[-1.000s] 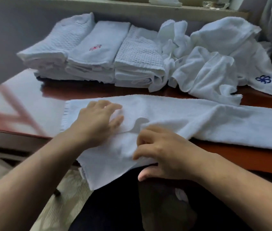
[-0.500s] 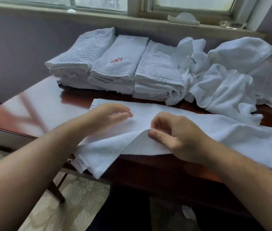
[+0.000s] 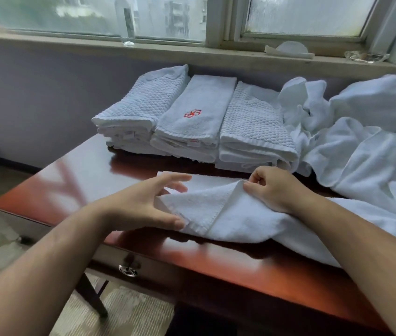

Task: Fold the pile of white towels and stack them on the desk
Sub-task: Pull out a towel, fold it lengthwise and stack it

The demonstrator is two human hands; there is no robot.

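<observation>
On the head view I see three folded stacks of white towels side by side at the back of the desk. The middle one carries a red embroidered mark. To their right a loose pile of unfolded white towels spreads toward the frame edge, touching the rightmost stack. Nothing lies between my hands and the stacks except bare desk top.

The desk is glossy reddish-brown wood with a metal drawer pull on its front. Behind it I see a grey wall, a windowsill with a clear bottle on it, and a window above. Patterned carpet shows below.

The towel I am working on lies along the near part of the desk. Its long axis runs left to right, and its right end trails out of frame under my right forearm. My left hand is spread wide at the towel's left end, fingers straight above it and thumb at the near corner. My right hand pinches a raised ridge of the cloth, fingers curled.
</observation>
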